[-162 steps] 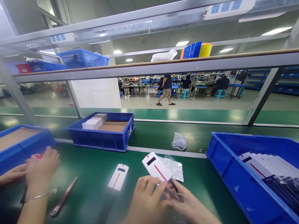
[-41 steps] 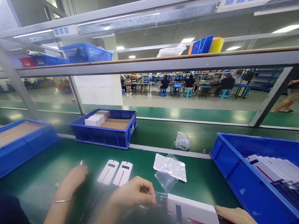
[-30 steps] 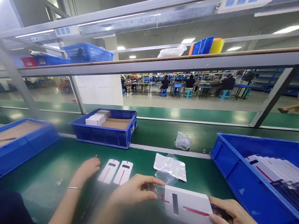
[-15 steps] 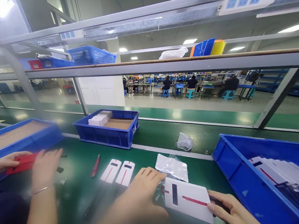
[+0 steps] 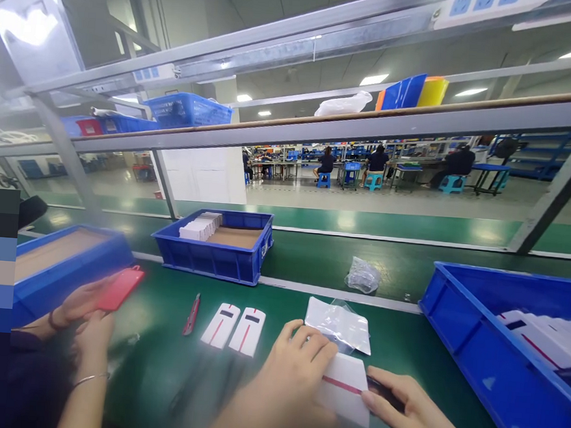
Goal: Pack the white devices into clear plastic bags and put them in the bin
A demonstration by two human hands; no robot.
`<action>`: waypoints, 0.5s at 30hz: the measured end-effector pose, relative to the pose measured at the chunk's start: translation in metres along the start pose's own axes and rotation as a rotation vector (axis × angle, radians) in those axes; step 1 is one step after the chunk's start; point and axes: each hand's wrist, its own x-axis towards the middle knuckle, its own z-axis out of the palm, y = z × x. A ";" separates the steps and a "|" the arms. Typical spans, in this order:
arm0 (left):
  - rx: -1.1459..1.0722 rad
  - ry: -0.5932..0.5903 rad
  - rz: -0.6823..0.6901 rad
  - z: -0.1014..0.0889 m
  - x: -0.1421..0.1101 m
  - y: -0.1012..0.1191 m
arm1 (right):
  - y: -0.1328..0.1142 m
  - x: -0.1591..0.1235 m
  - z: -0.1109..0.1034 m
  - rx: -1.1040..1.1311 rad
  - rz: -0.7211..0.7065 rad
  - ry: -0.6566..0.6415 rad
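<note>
A white panel with a red stripe [image 5: 346, 393] is between my hands, low over the bench. My right hand [image 5: 406, 405] pinches its right edge, and a slim black item [image 5: 384, 392] is also in those fingers; its kind I cannot make out. Over the panel's left part lies my left hand [image 5: 299, 365], fingers bent across it and covering the dark window; its thumb is hidden. Just behind are white pieces in a clear plastic bag [image 5: 339, 325]. To the left, two smaller white panels with red stripes [image 5: 246, 332] lie beside a red utility knife [image 5: 191, 315].
A blue bin [image 5: 495, 359] with white panels stands at right. Another blue bin [image 5: 214, 261], behind, has white pieces in a row. Crumpled clear plastic [image 5: 362, 275] lies further back. At left, a co-worker's hands [image 5: 87, 317] hold a red flat piece [image 5: 121, 288].
My left hand has moved onto the white panel's left part, covering the dark window. The panel and my right hand have shifted left. The co-worker's red piece has been turned and raised.
</note>
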 end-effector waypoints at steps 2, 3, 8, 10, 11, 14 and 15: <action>-0.054 0.076 -0.035 0.007 -0.008 -0.005 | -0.006 0.007 0.012 0.012 -0.024 0.010; -0.108 0.169 -0.114 0.012 -0.014 -0.008 | -0.009 0.010 0.016 0.013 -0.033 0.033; -0.967 0.651 -0.661 0.023 -0.054 -0.032 | -0.011 0.023 0.042 -0.194 -0.175 0.129; -1.287 0.579 -0.592 0.004 -0.073 -0.052 | -0.005 0.026 0.060 -0.411 -0.339 0.207; -1.336 0.562 -0.550 -0.013 -0.084 -0.065 | -0.003 0.026 0.070 -0.499 -0.409 0.241; -1.385 0.609 -0.489 -0.082 -0.131 -0.121 | -0.005 0.022 0.100 -0.544 -0.400 0.287; -1.395 0.626 -0.484 -0.107 -0.151 -0.143 | -0.009 0.019 0.107 -0.487 -0.330 0.284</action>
